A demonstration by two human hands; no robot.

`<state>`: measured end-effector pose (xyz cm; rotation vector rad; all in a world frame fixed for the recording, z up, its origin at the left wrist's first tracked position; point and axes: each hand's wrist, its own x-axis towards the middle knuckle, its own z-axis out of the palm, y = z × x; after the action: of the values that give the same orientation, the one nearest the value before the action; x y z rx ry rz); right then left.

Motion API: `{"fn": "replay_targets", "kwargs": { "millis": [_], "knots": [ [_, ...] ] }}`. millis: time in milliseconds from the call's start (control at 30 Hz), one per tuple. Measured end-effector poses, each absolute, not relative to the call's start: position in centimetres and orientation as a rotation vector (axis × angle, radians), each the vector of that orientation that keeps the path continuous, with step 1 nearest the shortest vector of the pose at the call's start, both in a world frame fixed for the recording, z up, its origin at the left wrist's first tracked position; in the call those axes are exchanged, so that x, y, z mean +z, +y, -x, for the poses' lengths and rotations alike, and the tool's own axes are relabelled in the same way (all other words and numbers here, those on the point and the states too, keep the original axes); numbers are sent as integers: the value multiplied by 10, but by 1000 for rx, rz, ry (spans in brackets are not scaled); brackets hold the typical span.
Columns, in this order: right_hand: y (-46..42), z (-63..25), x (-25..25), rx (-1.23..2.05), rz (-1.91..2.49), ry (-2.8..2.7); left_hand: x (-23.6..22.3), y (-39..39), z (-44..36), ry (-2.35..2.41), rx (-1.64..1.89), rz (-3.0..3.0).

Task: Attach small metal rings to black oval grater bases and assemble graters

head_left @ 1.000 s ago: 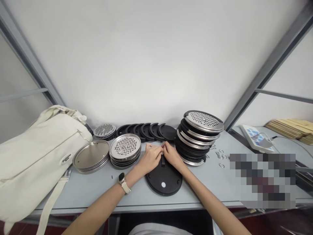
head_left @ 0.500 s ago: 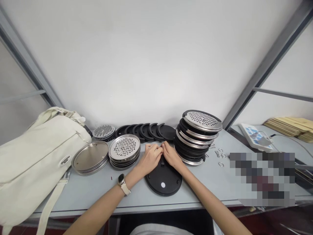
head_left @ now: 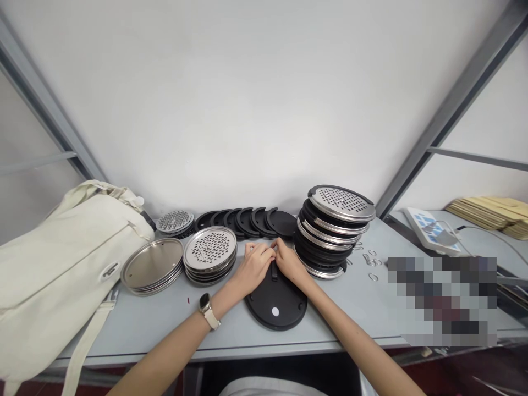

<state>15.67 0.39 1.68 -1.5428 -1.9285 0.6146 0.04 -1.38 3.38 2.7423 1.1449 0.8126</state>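
A black round plastic base (head_left: 275, 300) with a white round spot lies on the table in front of me. A raised black strip (head_left: 274, 271) runs down from its far edge. My left hand (head_left: 258, 264) is closed over the far left rim, fingers bent towards the strip. My right hand (head_left: 287, 261) is closed at the far right rim, and its fingertips meet those of the left above the strip. Whatever the right fingertips pinch is hidden. Left of my hands stands a stack of perforated metal grater discs (head_left: 210, 250).
A tall stack of graters on black bases (head_left: 336, 231) stands close on the right, with loose metal rings (head_left: 373, 277) beyond. Black bases (head_left: 251, 221) overlap along the wall. Plain metal discs (head_left: 153, 264) and a cream bag (head_left: 74, 264) lie left.
My right hand's fingers have shifted very slightly against the left fingertips. The black base and the stacks stay in place.
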Motion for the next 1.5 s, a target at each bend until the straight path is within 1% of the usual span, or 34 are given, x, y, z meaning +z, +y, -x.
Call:
{"fn": "replay_targets", "kwargs": {
  "millis": [700,1500],
  "knots": [
    [8,-158,6,483,1479,-1930,30,-12,-1,1153,859,-2675],
    [4,-156,14,511,1526,-1928,30,-14,-4,1236,794,-2748]
  ]
}}
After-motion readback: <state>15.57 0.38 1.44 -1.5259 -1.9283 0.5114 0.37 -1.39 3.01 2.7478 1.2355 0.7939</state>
